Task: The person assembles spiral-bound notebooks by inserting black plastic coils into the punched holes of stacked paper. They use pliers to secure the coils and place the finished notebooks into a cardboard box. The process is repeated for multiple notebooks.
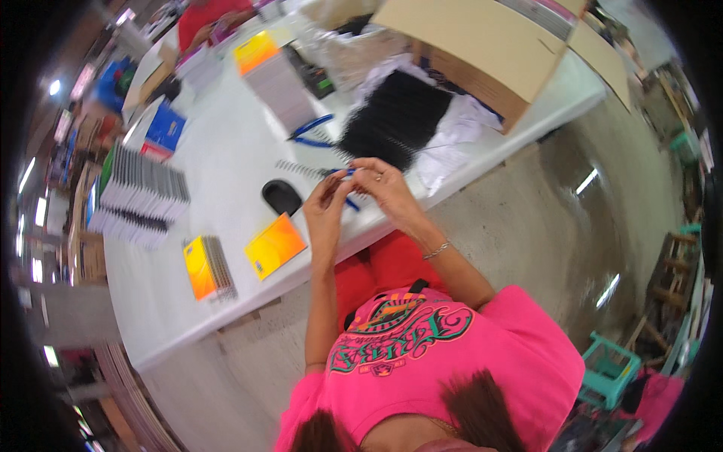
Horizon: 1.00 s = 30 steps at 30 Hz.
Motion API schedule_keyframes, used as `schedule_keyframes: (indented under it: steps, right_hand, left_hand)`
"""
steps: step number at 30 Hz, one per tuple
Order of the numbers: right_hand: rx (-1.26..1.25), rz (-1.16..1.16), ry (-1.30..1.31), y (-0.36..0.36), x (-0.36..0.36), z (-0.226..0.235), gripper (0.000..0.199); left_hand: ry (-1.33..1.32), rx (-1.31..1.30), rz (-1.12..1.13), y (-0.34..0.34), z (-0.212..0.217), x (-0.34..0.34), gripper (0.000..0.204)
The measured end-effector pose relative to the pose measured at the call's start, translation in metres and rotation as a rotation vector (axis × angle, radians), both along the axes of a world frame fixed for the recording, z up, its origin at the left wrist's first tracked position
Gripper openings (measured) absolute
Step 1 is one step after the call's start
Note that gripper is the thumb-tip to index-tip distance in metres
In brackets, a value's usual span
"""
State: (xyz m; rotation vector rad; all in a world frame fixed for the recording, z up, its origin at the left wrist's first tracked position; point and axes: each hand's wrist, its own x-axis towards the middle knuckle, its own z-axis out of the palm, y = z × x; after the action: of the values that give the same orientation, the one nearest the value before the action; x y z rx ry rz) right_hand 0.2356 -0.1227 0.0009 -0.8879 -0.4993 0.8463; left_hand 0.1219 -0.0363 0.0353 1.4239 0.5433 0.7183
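My left hand [325,200] and my right hand [384,192] meet over the table's near edge, fingertips pinched close together. Something small with blue on it [349,172] shows between them, too blurred to name. A thin dark wire coil [297,167] stretches leftward from my left fingers; I cannot tell whether it is held. Beneath my hands a blue handle-like piece [352,203] shows. Just beyond lie blue-handled pliers [312,141]. Near my left hand are a black oval dish [282,197] and a yellow-orange notebook cover or pad [275,246].
Spiral-bound yellow notebooks [208,267] and a tall stack of bound books [139,192] stand left. Ahead are a tall paper stack [279,90], a heap of black coils [399,113] and a large carton [482,45]. Across the table sits a person in red [211,19].
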Motion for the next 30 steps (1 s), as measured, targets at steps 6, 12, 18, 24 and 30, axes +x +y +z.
schedule_keyframes:
  steps: [6, 12, 18, 24, 30]
  right_hand:
    - [0.102, -0.038, -0.05, -0.015, 0.03, -0.005, 0.036]
    - [0.076, -0.235, -0.082, -0.053, 0.06, 0.002, 0.032]
    - [0.003, -0.372, -0.123, -0.081, 0.071, 0.01, 0.038]
    - [0.005, -0.36, -0.082, -0.086, 0.074, 0.01, 0.04]
    - [-0.006, -0.254, -0.143, -0.083, 0.068, 0.028, 0.037]
  left_hand:
    - [0.045, 0.035, -0.039, -0.002, -0.003, 0.024, 0.043]
    - [0.063, 0.015, -0.236, -0.003, 0.007, 0.096, 0.08]
    - [-0.018, -0.049, -0.23, -0.007, 0.007, 0.159, 0.09]
    - [0.187, 0.334, -0.047, -0.002, 0.025, 0.126, 0.083]
    - [0.543, 0.85, 0.156, 0.082, 0.015, -0.031, 0.051]
